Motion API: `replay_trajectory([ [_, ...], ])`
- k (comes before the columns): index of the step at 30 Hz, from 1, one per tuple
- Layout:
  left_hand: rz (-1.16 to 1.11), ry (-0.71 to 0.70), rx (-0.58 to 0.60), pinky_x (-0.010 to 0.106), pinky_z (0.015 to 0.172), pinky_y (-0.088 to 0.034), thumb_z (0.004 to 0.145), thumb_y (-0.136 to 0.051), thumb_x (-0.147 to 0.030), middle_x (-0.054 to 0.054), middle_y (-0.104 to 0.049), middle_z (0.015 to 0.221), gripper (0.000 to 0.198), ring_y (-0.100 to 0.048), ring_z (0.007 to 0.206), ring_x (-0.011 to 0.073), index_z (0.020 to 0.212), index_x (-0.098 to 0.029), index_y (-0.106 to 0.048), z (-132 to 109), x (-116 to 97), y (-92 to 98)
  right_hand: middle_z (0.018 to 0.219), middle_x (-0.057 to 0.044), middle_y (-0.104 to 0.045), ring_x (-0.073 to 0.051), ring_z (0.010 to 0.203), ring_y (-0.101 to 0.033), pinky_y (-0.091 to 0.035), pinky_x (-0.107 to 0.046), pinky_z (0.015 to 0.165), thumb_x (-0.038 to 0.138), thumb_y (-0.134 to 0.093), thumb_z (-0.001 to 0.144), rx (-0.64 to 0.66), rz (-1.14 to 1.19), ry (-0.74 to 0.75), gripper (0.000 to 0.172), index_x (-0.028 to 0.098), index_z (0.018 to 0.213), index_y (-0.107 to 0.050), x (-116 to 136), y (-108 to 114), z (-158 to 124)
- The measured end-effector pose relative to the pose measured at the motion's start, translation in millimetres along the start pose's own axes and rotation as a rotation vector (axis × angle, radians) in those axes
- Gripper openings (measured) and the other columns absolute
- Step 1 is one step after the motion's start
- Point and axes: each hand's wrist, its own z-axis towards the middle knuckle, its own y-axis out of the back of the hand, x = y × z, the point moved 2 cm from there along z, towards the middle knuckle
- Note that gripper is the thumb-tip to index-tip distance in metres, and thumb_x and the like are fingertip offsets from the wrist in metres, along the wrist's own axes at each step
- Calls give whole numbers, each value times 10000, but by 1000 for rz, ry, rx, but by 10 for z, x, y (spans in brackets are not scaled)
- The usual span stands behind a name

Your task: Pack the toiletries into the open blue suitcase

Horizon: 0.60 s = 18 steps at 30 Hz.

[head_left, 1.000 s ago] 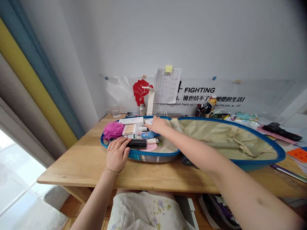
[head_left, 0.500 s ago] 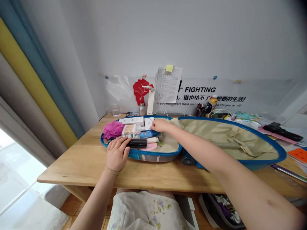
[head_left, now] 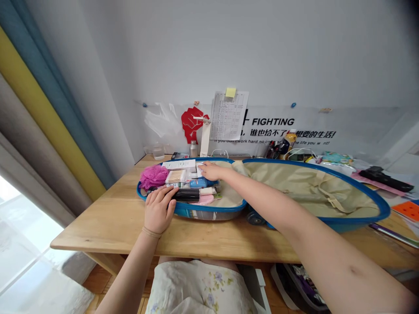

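We note strong light from lower L; floor (head_left: 22, 235) there nr. blown out. Wall (head_left: 278, 48) evenly lit, greyish. Glare on film (head_left: 270, 112), L end. Soft shadow on desk (head_left: 216, 237) under case (head_left: 212, 209). Upper R corner v. dark. Wide-angle distortion at edges; we find small print on sheet (head_left: 230, 117) illegible.

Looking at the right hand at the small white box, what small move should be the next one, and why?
I would probably lift the right hand away: the small white box seems to lie inside the suitcase already, beside the long white box, and the fingers look laid over it, not wrapped around it.
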Motion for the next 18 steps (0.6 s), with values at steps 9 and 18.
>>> replay_trajectory([
  [9,0,31,-9,422,1028,-348,973,-343,-358,91,-646,1227,415,-534,1186,261,1244,-241,-635,-16,-8,-7,1169,-142,-671,-187,939,-678,-512,-314,867,283,-392,959,-49,97,-344,360,138,1195,-622,-1361,649,-839],
  [18,4,21,-9,450,1049,-323,982,-317,-371,99,-642,1240,421,-521,1214,272,1225,-215,-623,-26,-13,-37,1220,-78,-597,-171,1044,-593,-521,-387,904,370,-539,926,302,21,-605,296,194,1156,-601,-2373,143,-1736],
])
